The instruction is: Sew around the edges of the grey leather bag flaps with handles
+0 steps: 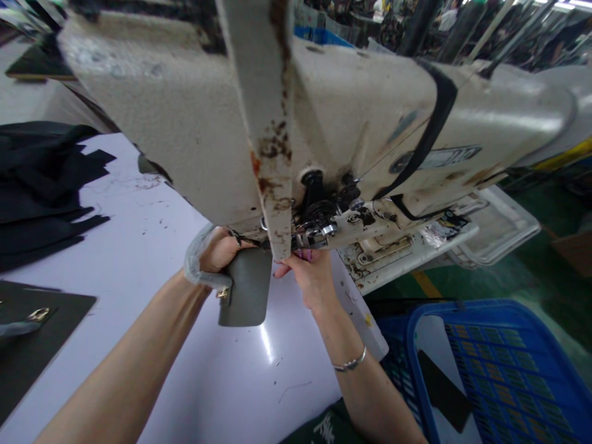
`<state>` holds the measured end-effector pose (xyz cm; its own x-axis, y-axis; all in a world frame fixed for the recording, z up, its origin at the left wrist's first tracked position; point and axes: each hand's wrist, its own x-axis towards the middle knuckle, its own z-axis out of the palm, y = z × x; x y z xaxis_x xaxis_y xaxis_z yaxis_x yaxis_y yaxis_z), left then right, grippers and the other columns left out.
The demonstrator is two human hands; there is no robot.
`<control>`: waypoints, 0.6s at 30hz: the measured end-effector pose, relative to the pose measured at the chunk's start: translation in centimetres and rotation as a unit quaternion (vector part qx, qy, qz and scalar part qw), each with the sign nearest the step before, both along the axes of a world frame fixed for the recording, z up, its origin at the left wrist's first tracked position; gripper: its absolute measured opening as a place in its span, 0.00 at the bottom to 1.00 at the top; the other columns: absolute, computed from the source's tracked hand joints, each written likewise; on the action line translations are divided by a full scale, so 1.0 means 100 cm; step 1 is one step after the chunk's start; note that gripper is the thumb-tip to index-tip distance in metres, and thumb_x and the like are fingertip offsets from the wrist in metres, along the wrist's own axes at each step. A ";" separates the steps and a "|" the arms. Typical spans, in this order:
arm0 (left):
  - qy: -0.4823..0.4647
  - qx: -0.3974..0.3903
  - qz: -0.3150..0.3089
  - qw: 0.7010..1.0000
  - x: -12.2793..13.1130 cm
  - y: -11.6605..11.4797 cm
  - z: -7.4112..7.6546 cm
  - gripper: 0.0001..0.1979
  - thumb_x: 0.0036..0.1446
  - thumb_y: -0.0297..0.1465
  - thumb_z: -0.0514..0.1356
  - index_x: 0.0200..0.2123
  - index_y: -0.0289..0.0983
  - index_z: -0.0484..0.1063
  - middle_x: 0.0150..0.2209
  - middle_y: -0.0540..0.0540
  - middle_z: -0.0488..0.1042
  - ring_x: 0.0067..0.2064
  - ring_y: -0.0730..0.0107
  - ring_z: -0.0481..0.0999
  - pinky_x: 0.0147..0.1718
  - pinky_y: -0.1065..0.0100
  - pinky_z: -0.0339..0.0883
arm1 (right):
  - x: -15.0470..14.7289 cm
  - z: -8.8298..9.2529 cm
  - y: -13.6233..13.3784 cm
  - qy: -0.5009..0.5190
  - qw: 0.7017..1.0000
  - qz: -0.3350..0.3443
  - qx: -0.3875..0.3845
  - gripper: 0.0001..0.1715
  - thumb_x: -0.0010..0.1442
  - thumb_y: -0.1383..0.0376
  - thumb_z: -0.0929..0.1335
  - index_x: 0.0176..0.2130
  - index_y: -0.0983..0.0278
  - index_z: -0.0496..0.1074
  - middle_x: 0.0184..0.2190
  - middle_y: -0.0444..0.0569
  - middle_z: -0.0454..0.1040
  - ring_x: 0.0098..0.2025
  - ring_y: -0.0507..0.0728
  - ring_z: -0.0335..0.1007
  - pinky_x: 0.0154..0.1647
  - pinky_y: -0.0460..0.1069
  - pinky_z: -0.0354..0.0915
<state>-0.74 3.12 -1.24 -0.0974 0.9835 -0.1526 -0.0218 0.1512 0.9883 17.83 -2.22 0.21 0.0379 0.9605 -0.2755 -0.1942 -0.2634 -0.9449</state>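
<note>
An olive-grey leather piece (247,290) with rounded corners hangs beneath the head of a sewing machine (185,105). My left hand (222,250) is closed on its upper left edge, close to the needle area. A strap wrapped in pale translucent film (197,253) loops over that hand and ends in a small gold fitting (222,295) on the piece. My right hand (314,274) is right of the piece, under the machine head, with its fingers bent round something with a pinkish bit showing. The machine partly hides both sets of fingertips.
Black cut strips (41,185) lie at the left of the white table (180,345). Nearer me is another dark olive panel (46,345) with a gold fitting. A blue basket (522,320) at lower right holds a dark flat piece (444,388). Behind it stands a whitish tray (504,228).
</note>
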 end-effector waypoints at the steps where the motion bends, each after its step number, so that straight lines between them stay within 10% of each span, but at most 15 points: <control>1: 0.001 -0.013 -0.022 1.000 0.001 0.000 0.001 0.19 0.39 0.26 0.69 0.40 0.33 0.79 0.40 0.44 0.81 0.57 0.40 0.76 0.54 0.39 0.71 | 0.000 0.000 0.000 0.002 1.000 0.000 0.001 0.06 0.50 0.63 0.73 0.24 0.63 0.77 0.15 0.42 0.74 0.25 0.56 0.74 0.38 0.50 0.69; 10: 0.000 -0.113 -0.027 0.993 -0.006 -0.004 -0.014 0.17 0.40 0.34 0.70 0.35 0.32 0.78 0.32 0.41 0.81 0.41 0.45 0.82 0.32 0.52 0.78 | 0.000 0.002 0.001 0.020 1.000 -0.001 0.006 0.06 0.50 0.64 0.73 0.25 0.64 0.77 0.16 0.42 0.74 0.22 0.54 0.73 0.32 0.49 0.67; 18: -0.019 -0.116 -0.018 0.993 0.018 -0.020 0.028 0.19 0.36 0.37 0.71 0.33 0.33 0.79 0.27 0.43 0.80 0.30 0.52 0.80 0.26 0.56 0.77 | 0.002 -0.009 -0.006 -0.031 0.997 0.054 0.044 0.14 0.56 0.57 0.73 0.24 0.62 0.76 0.23 0.45 0.77 0.29 0.57 0.76 0.37 0.51 0.70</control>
